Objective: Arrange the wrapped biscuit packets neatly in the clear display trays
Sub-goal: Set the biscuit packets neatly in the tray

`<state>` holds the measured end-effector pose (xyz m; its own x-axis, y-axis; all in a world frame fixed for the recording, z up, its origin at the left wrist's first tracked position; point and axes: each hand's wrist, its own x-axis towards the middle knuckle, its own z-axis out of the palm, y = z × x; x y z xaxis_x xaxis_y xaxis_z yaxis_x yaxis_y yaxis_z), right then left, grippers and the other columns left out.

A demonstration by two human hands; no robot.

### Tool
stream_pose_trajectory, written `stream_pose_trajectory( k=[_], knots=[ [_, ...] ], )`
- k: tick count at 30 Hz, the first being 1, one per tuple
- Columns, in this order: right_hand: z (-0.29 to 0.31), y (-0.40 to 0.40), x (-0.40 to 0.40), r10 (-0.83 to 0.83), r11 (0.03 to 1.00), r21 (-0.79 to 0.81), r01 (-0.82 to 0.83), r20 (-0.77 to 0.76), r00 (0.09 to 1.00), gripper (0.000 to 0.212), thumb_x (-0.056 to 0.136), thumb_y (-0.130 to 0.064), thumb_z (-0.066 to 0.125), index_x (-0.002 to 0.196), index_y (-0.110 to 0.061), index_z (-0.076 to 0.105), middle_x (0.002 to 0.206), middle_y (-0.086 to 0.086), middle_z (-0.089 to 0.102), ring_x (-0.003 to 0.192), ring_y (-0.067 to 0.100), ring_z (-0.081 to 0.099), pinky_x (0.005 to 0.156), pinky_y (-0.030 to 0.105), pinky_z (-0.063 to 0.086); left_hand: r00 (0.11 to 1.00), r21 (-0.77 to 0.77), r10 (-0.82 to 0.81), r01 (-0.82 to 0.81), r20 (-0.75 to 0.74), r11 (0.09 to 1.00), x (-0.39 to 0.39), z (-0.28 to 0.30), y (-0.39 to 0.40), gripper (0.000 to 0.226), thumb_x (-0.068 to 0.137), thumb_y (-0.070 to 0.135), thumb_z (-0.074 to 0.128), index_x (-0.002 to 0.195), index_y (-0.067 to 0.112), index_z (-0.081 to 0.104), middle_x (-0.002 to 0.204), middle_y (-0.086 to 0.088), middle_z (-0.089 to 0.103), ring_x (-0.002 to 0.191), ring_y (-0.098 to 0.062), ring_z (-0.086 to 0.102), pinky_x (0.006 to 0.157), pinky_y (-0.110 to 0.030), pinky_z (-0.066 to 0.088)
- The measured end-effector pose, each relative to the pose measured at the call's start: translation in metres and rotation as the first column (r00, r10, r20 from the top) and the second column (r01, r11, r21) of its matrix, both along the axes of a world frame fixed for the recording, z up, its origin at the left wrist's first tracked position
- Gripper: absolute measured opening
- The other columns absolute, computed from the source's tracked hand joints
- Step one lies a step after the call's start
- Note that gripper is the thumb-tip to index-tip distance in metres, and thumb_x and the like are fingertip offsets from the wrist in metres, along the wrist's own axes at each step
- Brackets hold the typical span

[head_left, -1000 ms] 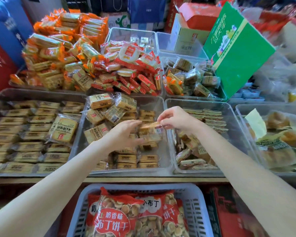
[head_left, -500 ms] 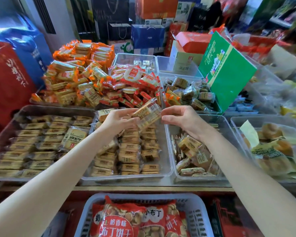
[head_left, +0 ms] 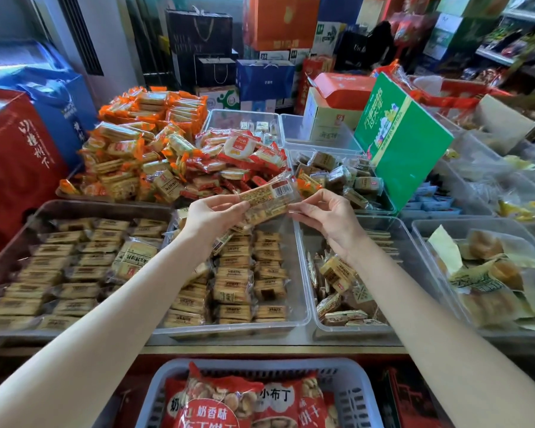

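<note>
Biscuit packet in clear crinkly wrap (head_left: 267, 199) was held at frame centre above the clear plastic tray (head_left: 303, 273), each end pinched in the grip of left hand (head_left: 212, 216) and right hand (head_left: 329, 216); light, brittle, slippery, best taken by its ends.

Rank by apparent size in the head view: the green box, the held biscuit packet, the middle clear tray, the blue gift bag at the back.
1. Middle clear tray
2. Green box
3. Blue gift bag, though it stands farther back, so its true size is unsure
4. Biscuit packet, held in both hands
</note>
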<state>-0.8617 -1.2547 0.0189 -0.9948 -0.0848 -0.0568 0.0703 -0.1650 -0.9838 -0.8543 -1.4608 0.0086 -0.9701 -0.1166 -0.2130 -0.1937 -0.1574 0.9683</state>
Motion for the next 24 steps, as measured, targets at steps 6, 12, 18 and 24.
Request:
stream_pose_trajectory(
  k=[6,12,18,24],
  knots=[
    [-0.003,-0.001,-0.005,0.035,0.986,0.162,-0.033,-0.010,0.999,0.012,0.086,0.004,0.061,0.085,-0.006,0.055,0.080,0.007,0.072,0.080,0.017,0.070,0.076,0.025,0.058,0.997,-0.034,0.050,-0.052,-0.052,0.998,-0.004,0.009,0.002,0.025,0.076,0.009,0.075,0.099,0.012,0.066,0.090,-0.003,0.070,0.076,-0.012,0.066,0.075,-0.020,0.055],
    [0.003,-0.006,-0.010,0.057,0.962,0.268,-0.048,-0.027,0.998,0.007,0.083,-0.008,0.067,0.079,-0.013,0.068,0.078,0.003,0.067,0.074,0.012,0.062,0.076,0.027,0.053,0.986,-0.057,-0.146,0.141,-0.082,0.988,0.002,0.014,0.001,0.016,0.079,0.005,0.071,0.093,0.012,0.067,0.079,0.002,0.071,0.065,-0.004,0.066,0.060,-0.012,0.051],
    [-0.001,0.000,-0.011,0.033,0.999,-0.018,-0.032,0.046,0.998,0.005,0.080,-0.008,0.066,0.084,-0.006,0.066,0.075,0.001,0.072,0.072,0.010,0.067,0.076,0.024,0.056,0.991,0.125,-0.119,0.126,-0.065,0.984,0.000,0.017,0.004,0.008,0.082,0.002,0.066,0.088,0.007,0.065,0.069,0.003,0.069,0.057,-0.004,0.061,0.055,-0.013,0.050],
    [-0.003,0.004,-0.008,0.057,0.966,-0.260,-0.001,0.210,0.976,0.008,0.070,0.003,0.065,0.071,-0.002,0.072,0.075,0.010,0.072,0.070,0.015,0.070,0.071,0.021,0.058,0.993,0.250,-0.115,0.121,-0.039,0.961,-0.003,0.020,0.009,0.011,0.086,0.007,0.062,0.076,0.010,0.061,0.070,-0.002,0.068,0.056,-0.007,0.059,0.051,-0.015,0.052]
  ],
)
